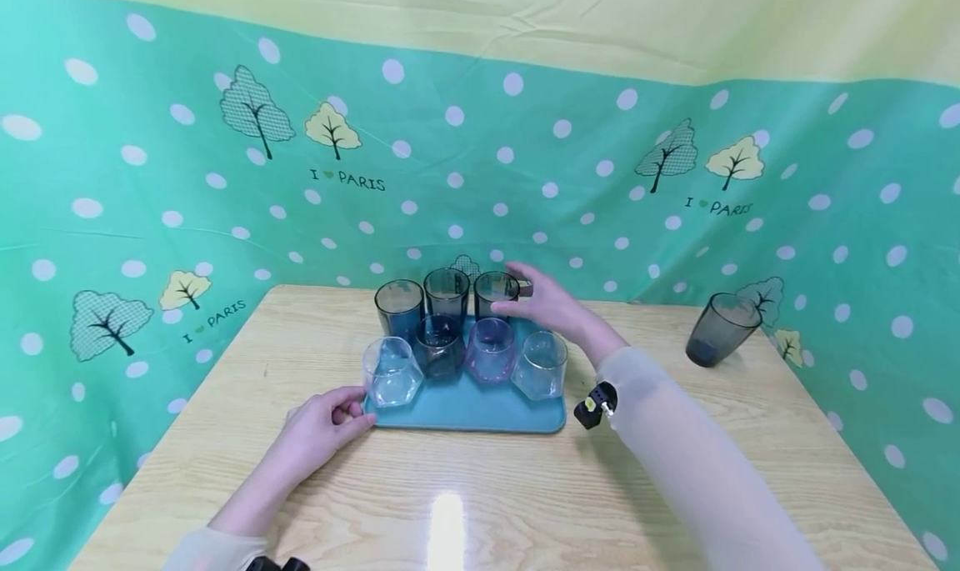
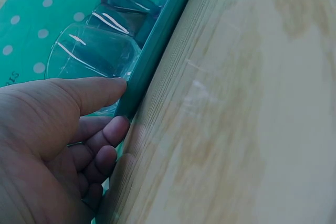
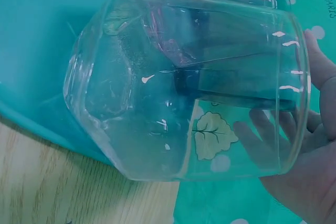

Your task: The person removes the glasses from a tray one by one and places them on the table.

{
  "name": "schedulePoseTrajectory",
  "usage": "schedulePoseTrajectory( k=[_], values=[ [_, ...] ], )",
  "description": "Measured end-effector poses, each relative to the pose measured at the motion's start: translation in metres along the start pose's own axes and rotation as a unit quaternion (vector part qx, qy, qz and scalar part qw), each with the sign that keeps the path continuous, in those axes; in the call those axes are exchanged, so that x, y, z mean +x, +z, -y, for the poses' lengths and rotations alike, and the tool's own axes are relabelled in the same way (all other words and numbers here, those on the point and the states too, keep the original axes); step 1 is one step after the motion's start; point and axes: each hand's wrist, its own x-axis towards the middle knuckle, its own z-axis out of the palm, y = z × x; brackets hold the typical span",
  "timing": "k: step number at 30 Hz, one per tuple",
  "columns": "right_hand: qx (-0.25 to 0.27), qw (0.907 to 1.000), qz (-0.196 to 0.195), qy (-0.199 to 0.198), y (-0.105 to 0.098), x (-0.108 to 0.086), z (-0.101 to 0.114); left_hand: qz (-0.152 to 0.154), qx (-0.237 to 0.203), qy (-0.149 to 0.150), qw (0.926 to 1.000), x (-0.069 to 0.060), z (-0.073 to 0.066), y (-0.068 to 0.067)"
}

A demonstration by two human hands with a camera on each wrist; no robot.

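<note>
A blue tray [image 1: 472, 410] on the table carries several drinking glasses. Pinching the tray's front left corner is my left hand [image 1: 326, 429]; its thumb lies on the rim and the other fingers curl below. Beside it stands a clear glass [image 1: 393, 379]. At the back right of the tray, my right hand [image 1: 551, 304] holds a dark grey glass [image 1: 487, 290] near its rim, thumb in front and forefinger behind. A second clear glass [image 3: 142, 93] fills the right wrist view and lies between that camera and the fingers. A purple-tinted glass [image 1: 491, 352] stands in the front row.
Two more dark glasses, one at the back left [image 1: 401, 308] and one in the back middle [image 1: 447, 292], share the tray with a dark faceted glass [image 1: 439, 350]. Another dark glass [image 1: 722, 329] stands far right on the table. A green dotted cloth [image 1: 480, 162] hangs behind.
</note>
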Motion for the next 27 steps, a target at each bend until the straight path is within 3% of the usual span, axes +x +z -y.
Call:
schedulePoseTrajectory(
  k=[27],
  values=[
    [-0.004, 0.9999, -0.01, 0.012, 0.011, 0.006, -0.005, -0.002, 0.001, -0.002, 1.0, 0.0, 0.0, 0.001]
  ],
)
